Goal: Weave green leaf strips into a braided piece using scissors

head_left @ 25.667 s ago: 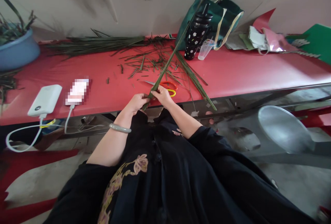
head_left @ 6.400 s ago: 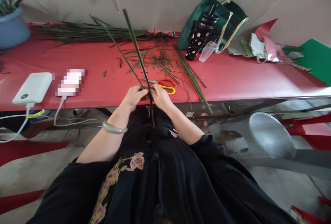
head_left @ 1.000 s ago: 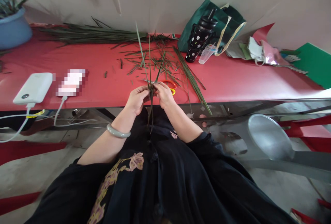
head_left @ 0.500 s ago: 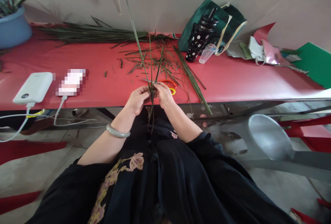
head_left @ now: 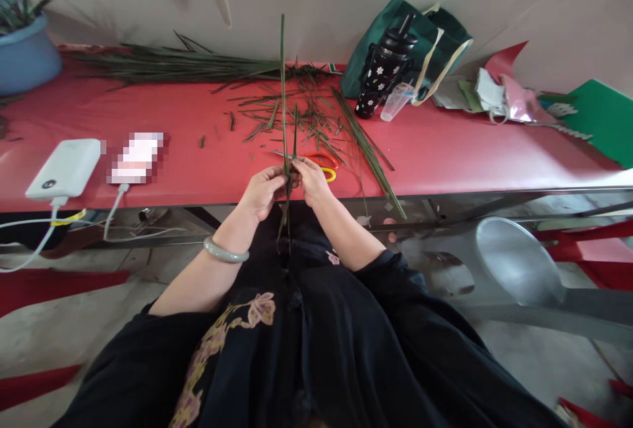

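The left hand comes in from the left with its fingers curled and its thumb and fingertips pressed onto the leaf strips; just where each pad sits is hard to make out, since the two hands crowd together there. The strips are gripped between the hands, in front of the table edge. Their long axis runs almost straight up and away from the fingers: one long blade rises high above them, a shorter one stands just beside it, and the lower ends hang below the fingers toward the lap. The right hand meets them from the right, fingertips pinching the same spot, touching the left. Neither hand is nearer. Scissors lie just beyond the right fingers.
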`<control>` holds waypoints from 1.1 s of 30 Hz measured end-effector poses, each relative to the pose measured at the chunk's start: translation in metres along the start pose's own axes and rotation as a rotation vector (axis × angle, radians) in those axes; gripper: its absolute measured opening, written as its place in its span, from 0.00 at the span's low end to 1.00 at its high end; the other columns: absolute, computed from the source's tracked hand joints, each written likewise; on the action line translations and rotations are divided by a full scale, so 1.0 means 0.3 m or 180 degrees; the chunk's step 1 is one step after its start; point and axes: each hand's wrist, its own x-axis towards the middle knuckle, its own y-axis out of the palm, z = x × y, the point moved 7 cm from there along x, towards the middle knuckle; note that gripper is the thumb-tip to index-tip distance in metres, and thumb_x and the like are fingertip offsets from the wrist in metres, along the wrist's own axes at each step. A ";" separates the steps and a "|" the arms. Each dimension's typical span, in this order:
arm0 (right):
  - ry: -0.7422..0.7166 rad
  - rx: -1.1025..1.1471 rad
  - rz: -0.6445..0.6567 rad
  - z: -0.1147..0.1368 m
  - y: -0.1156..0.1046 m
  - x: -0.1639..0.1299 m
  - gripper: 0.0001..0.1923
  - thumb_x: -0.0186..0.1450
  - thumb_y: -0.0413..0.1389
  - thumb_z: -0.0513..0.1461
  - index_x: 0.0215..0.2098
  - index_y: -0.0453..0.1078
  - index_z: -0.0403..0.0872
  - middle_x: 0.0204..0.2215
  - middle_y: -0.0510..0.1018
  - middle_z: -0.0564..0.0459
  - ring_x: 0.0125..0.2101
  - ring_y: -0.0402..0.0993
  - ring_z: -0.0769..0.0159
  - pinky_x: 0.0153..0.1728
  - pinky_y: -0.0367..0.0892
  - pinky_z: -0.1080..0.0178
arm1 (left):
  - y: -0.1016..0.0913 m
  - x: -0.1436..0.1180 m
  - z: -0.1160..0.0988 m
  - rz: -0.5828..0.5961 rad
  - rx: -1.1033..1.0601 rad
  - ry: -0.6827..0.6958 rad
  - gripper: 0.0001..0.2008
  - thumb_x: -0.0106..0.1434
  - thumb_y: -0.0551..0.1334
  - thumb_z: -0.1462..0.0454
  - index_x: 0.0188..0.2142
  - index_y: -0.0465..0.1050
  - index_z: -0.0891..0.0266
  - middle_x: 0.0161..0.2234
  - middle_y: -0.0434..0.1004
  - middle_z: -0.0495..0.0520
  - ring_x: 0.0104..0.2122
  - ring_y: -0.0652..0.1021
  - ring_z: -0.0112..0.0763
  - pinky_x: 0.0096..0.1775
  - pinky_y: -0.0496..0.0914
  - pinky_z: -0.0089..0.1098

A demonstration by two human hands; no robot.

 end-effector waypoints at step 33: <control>-0.0005 -0.5842 -0.1221 0.251 -0.604 0.168 0.18 0.61 0.48 0.44 0.47 0.65 0.45 0.43 0.71 0.41 0.43 0.69 0.57 0.42 0.63 0.56 | -0.297 0.212 -0.046 -0.1437 0.1407 0.0448 0.11 0.44 0.63 0.68 0.31 0.71 0.68 0.22 0.72 0.51 0.21 0.71 0.24 0.22 0.62 0.22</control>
